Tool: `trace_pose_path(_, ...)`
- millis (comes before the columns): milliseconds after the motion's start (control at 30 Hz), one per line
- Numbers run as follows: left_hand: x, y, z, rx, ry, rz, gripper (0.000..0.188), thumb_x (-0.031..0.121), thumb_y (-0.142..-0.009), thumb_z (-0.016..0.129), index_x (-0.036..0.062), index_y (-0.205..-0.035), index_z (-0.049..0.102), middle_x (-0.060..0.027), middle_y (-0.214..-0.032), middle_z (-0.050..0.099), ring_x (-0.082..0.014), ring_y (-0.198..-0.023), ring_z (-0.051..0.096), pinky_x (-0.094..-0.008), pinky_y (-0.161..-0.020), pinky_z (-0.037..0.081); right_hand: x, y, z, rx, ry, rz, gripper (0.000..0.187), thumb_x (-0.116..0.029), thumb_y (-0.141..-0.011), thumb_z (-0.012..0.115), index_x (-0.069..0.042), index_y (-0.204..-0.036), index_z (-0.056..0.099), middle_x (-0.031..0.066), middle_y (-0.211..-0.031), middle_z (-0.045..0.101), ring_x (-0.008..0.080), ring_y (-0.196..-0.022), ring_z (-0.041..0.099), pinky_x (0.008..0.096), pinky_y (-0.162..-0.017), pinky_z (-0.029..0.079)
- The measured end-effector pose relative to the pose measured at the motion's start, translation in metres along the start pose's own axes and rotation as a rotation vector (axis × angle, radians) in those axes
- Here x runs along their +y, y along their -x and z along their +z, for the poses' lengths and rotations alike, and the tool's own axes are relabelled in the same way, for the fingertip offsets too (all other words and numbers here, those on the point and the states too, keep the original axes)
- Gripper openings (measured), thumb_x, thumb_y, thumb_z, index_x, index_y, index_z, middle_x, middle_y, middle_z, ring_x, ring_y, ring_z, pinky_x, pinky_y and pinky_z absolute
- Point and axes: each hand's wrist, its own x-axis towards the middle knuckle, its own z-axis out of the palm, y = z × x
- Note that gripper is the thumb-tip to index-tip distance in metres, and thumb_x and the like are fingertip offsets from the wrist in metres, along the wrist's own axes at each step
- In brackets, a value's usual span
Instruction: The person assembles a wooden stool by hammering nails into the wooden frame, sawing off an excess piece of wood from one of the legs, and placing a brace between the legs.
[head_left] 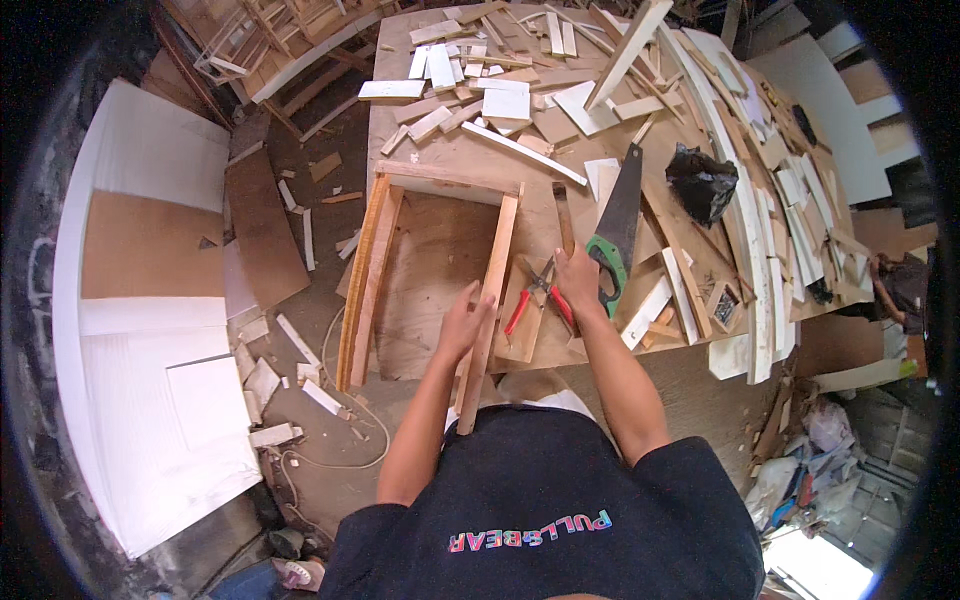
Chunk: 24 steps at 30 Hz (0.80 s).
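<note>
A wooden box frame [447, 185] sits at the table's near edge, its near side without a crosspiece. My left hand [464, 322] is closed on the frame's right-hand rail, fingertips lying along the wood. In my right hand [577, 278] is what looks like a hammer [565, 218], its wooden handle gripped and its dark end pointing away from me. Red-handled pincers [540, 288] lie between my hands, close to the right one. Just right of that hand rests a handsaw [622, 205] with a green and black handle.
Wood offcuts [505, 100] cover the far part of the table [450, 140]. Long white strips [745, 185] and a black plastic bag [702, 185] lie to the right. White panels [150, 400] stand left; scraps and a cable [385, 430] lie on the floor. Another person [905, 290] is far right.
</note>
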Motion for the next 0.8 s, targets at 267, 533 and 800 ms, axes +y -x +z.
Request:
trace_pose_path(267,-0.028,0.086,-0.007,0.145,0.164,-0.052,0.041,0.025,-0.103,0.060,0.0018,-0.137,0.060,-0.0139,-0.116,0.071,-0.0213,-0.106,0.067,-0.0342,-0.094,0.052,0.008,-0.014,0.023,0.046,-0.093,-0.143,0.041,-0.020,-0.092,0.063,0.002,-0.126,0.058,0.0295,-0.122,0.058,0.0500,-0.114,0.056,0.0530,-0.097,0.047)
trace_pose_path(533,-0.017,0.068,-0.130,0.675,-0.317,0.232,0.030,0.016,-0.096,0.068,0.0022,-0.123,0.069,-0.0154,-0.114,0.071,-0.0290,-0.107,0.067,-0.0384,-0.097,0.051,-0.010,0.091,0.017,0.080,-0.150,-0.339,0.038,-0.023,-0.091,0.065,0.002,-0.120,0.060,0.0239,-0.118,0.059,0.0417,-0.115,0.056,0.0480,-0.099,0.046)
trace_pose_path(800,-0.072,-0.014,-0.226,0.356,-0.182,-0.096,0.044,0.038,-0.098,0.067,0.0003,-0.120,0.071,-0.0147,-0.105,0.072,-0.0246,-0.099,0.068,-0.0366,-0.093,0.051,-0.069,0.196,0.047,-0.346,-0.490,0.089,0.044,-0.032,-0.096,0.068,0.003,-0.120,0.054,0.0220,-0.099,0.066,0.0343,-0.087,0.069,0.0442,-0.080,0.054)
